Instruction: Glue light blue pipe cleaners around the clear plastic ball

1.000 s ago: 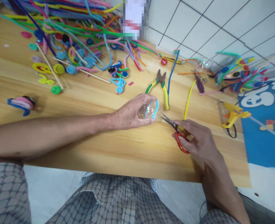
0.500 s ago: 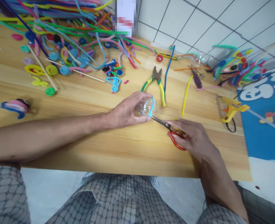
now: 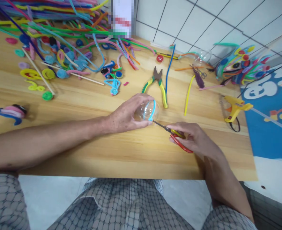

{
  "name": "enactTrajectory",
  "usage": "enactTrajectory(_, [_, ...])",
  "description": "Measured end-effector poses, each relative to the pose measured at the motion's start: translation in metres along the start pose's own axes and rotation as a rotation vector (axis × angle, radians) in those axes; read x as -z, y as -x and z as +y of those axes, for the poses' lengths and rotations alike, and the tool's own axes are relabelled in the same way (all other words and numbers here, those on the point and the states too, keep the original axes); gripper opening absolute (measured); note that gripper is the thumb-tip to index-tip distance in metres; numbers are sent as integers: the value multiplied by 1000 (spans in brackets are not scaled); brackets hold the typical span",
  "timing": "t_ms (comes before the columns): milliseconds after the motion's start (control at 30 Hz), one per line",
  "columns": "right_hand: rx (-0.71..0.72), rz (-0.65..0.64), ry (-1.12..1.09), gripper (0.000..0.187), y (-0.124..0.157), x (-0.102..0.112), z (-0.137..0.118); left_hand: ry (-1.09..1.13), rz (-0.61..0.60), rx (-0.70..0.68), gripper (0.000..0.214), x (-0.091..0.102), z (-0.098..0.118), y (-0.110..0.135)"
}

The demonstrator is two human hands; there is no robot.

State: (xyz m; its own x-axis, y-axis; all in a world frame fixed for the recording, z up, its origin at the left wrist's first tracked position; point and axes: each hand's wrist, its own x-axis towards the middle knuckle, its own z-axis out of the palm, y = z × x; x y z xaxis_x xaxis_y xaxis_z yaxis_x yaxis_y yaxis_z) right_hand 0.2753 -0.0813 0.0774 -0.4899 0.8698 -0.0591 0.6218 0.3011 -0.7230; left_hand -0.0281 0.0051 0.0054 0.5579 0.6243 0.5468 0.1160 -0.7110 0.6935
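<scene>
My left hand (image 3: 128, 115) is closed around a clear plastic ball (image 3: 145, 110), thumb below and fingers above. A light-blue pipe cleaner (image 3: 153, 109) curves round the ball. In my right hand (image 3: 190, 135) is a pair of scissors (image 3: 166, 128) with red and yellow handles. Their tips touch or nearly touch the lower end of the pipe cleaner, beside my left thumb. The blades look closed together. Just beyond the ball lie pliers (image 3: 158, 75) with yellow-green handles, spread apart on the wooden table (image 3: 122, 153).
Loose pipe cleaners (image 3: 59, 28) and small coiled pieces cover the back left. A yellow glue gun (image 3: 236, 107) lies at the right, near a decorated ball (image 3: 236, 64). Another clear ball (image 3: 202, 57) sits by the tiled wall. A yellow pipe cleaner (image 3: 189, 95) lies right of the pliers.
The scissor handles have drawn closer together and the blades have closed at the pipe cleaner's end. My left hand keeps its hold on the ball. The whole view has shifted slightly.
</scene>
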Motion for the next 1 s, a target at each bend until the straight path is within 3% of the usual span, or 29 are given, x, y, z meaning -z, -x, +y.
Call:
enactTrajectory(233, [-313, -201, -322, 46, -6, 4, 6, -25, -7, -49, 63, 1, 2, 0])
enactTrajectory(400, [-325, -263, -419, 46, -9, 5, 10, -8, -9, -41, 65, 0, 3, -1])
enactTrajectory(633, [-474, -341, -641, 54, -8, 1, 14, 23, -44, 10, 65, 3, 6, -1])
enactTrajectory(1000, [-482, -404, -664, 65, -8, 3, 20, 36, -43, -34, 68, 2, 5, 0])
